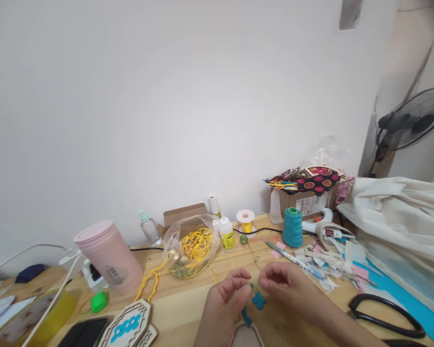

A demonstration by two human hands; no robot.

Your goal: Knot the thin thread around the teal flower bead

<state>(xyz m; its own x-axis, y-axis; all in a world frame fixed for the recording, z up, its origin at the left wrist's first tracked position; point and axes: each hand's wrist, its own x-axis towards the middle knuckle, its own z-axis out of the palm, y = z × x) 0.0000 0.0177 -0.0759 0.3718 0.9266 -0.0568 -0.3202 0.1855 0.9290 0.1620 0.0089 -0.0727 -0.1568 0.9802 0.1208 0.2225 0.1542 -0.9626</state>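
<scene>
Low in the head view, my left hand (227, 301) is closed in a pinch, with thumb and fingertips at a thin green thread. My right hand (287, 285) faces it from the right, its fingers also pinched at the thread. A small blue flower-shaped piece (259, 301) hangs just below the fingertips. Under my left hand a second blue piece (246, 317) lies near a pale rounded frame (244, 335), partly cut off by the bottom edge. The green thread (253, 253) runs up the table to a small green ball of thread (243, 239).
Left stand a pink tumbler (110, 258), a phone (85, 332) and wooden lattice plaques (126, 325). Behind are a bag of yellow cord (196, 245), a glue bottle (226, 234) and a teal thread cone (292, 229). Right lie a pen (292, 259), paper scraps (321, 258) and black-handled scissors (385, 318).
</scene>
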